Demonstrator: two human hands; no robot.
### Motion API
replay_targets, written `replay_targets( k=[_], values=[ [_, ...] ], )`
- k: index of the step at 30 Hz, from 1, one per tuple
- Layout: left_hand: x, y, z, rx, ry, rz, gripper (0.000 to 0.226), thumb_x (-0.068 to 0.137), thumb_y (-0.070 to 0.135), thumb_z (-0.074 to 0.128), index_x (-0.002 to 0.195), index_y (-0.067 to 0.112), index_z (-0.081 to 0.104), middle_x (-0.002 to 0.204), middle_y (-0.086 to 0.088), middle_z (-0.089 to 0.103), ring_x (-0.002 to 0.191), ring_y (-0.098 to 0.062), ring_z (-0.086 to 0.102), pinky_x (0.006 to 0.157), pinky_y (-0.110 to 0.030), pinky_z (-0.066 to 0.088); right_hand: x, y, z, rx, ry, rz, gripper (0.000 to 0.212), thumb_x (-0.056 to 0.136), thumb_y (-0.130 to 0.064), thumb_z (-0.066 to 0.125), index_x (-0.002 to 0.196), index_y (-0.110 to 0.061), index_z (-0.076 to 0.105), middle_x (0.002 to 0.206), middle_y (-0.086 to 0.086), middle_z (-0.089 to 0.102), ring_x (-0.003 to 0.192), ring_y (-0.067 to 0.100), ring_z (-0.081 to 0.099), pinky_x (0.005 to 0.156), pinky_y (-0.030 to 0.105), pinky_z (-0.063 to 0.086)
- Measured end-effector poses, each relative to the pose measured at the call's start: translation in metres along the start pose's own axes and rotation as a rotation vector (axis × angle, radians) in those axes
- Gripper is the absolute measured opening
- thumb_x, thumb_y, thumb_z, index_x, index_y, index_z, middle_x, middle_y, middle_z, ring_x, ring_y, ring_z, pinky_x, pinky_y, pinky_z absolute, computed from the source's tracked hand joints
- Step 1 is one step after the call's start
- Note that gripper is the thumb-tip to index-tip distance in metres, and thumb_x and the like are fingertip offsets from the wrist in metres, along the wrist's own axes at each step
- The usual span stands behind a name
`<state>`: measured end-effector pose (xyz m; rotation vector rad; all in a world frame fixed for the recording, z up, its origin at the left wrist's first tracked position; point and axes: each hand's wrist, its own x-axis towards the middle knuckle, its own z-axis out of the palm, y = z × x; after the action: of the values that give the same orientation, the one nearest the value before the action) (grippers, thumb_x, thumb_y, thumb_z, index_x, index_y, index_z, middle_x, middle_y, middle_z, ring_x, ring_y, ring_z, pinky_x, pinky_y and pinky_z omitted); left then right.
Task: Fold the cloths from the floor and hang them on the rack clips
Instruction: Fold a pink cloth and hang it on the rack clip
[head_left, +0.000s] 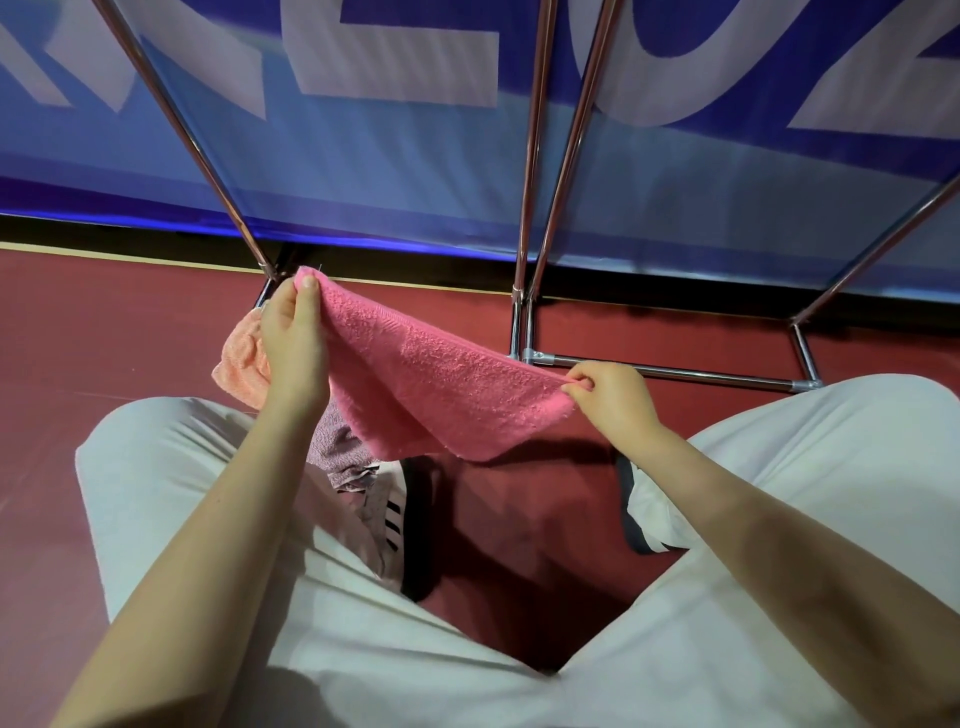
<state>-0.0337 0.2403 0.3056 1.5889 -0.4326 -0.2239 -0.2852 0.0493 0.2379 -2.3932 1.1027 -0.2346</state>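
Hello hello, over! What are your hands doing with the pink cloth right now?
Left hand and right hand each pinch a corner of the pink cloth, stretched above the floor. Peach cloth waits below. Rack legs ahead; no clips in view.

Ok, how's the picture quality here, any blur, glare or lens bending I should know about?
Head view: wide-angle bending bows the rack poles and stretches the forearms; the pink towel, left hand and right hand are sharp; the banner is soft; glints on the chrome; a dark shadow under the towel.
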Motion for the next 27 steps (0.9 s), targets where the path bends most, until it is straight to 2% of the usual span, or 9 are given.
replay_targets(
  k=[4, 9, 13, 16, 18, 20, 22, 25, 27],
  values=[
    [0.001, -0.001, 0.0, -0.045, 0.044, -0.03, 0.03, 0.102, 0.024, 0.041, 0.073, 0.023, 0.047, 0.068, 0.012, 0.037, 0.064, 0.002, 0.035, 0.061, -0.018, 0.031, 0.003, 0.004, -0.001, 0.096, -0.004, 0.084, 0.016, 0.078, -0.024, 0.075, 0.069, -0.016, 0.064, 0.072, -0.006, 0.042, 0.077, 0.017, 0.048, 0.067, 0.027, 0.031],
    [0.008, -0.008, -0.005, -0.058, 0.081, -0.057, 0.022, 0.1, 0.029, 0.043, 0.084, 0.017, 0.053, 0.072, 0.01, 0.04, 0.069, -0.001, 0.037, 0.064, -0.02, 0.033, 0.008, 0.008, 0.002, 0.228, -0.036, 0.104, 0.016, 0.081, -0.02, 0.073, 0.074, -0.016, 0.058, 0.085, 0.004, 0.061, 0.083, 0.018, 0.052, 0.067, 0.028, 0.031],
    [0.012, -0.016, -0.007, 0.034, 0.155, -0.119, 0.03, 0.099, 0.034, 0.041, 0.071, 0.027, 0.048, 0.068, 0.015, 0.041, 0.066, 0.0, 0.037, 0.065, -0.022, 0.032, 0.011, 0.004, -0.002, 0.569, -0.053, 0.238, 0.021, 0.083, -0.013, 0.07, 0.068, -0.017, 0.056, 0.072, 0.002, 0.057, 0.068, 0.012, 0.049, 0.063, 0.025, 0.037],
    [0.011, -0.021, -0.004, 0.223, 0.2, -0.126, 0.034, 0.102, 0.033, 0.035, 0.071, 0.025, 0.044, 0.071, 0.011, 0.044, 0.066, -0.002, 0.038, 0.066, -0.017, 0.033, 0.017, 0.001, -0.013, 0.902, 0.026, 0.303, 0.021, 0.086, -0.007, 0.066, 0.07, -0.017, 0.055, 0.066, 0.0, 0.05, 0.061, 0.011, 0.043, 0.058, 0.024, 0.033],
    [0.008, -0.024, -0.002, 0.383, 0.197, -0.071, 0.031, 0.104, 0.028, 0.034, 0.084, 0.013, 0.052, 0.083, -0.001, 0.053, 0.077, -0.013, 0.046, 0.071, -0.024, 0.031, 0.022, -0.001, -0.022, 1.079, 0.114, 0.337, 0.018, 0.087, -0.006, 0.063, 0.074, -0.015, 0.056, 0.069, 0.001, 0.053, 0.064, 0.012, 0.045, 0.06, 0.027, 0.035],
    [0.006, -0.029, 0.001, 0.478, 0.156, -0.019, 0.03, 0.104, 0.023, 0.034, 0.1, 0.0, 0.054, 0.096, -0.015, 0.06, 0.09, -0.024, 0.052, 0.073, -0.025, 0.027, 0.026, -0.002, -0.033, 1.16, 0.227, 0.357, 0.015, 0.088, -0.005, 0.062, 0.077, -0.014, 0.059, 0.074, 0.001, 0.058, 0.068, 0.012, 0.052, 0.065, 0.025, 0.042],
    [0.005, -0.034, 0.005, 0.49, 0.118, 0.031, 0.029, 0.104, 0.017, 0.035, 0.1, -0.006, 0.053, 0.1, -0.024, 0.06, 0.093, -0.031, 0.054, 0.072, -0.025, 0.026, 0.027, -0.001, -0.043, 1.172, 0.31, 0.363, 0.013, 0.088, -0.006, 0.062, 0.08, -0.016, 0.064, 0.078, 0.0, 0.063, 0.072, 0.011, 0.058, 0.068, 0.023, 0.047],
    [0.003, -0.035, 0.01, 0.451, 0.099, 0.049, 0.028, 0.104, 0.017, 0.034, 0.099, -0.003, 0.054, 0.097, -0.018, 0.059, 0.09, -0.022, 0.05, 0.074, -0.023, 0.028, 0.027, 0.001, -0.049, 1.159, 0.386, 0.376, 0.01, 0.089, -0.008, 0.062, 0.083, -0.014, 0.067, 0.079, -0.002, 0.063, 0.076, 0.01, 0.057, 0.069, 0.021, 0.048],
    [0.003, -0.035, 0.013, 0.373, 0.096, 0.005, 0.025, 0.104, 0.022, 0.034, 0.097, 0.009, 0.054, 0.09, -0.003, 0.058, 0.09, -0.015, 0.047, 0.076, -0.022, 0.03, 0.027, 0.0, -0.05, 1.149, 0.427, 0.384, 0.007, 0.089, -0.01, 0.063, 0.087, -0.014, 0.069, 0.079, -0.002, 0.062, 0.076, 0.009, 0.054, 0.068, 0.02, 0.046]
  ],
)
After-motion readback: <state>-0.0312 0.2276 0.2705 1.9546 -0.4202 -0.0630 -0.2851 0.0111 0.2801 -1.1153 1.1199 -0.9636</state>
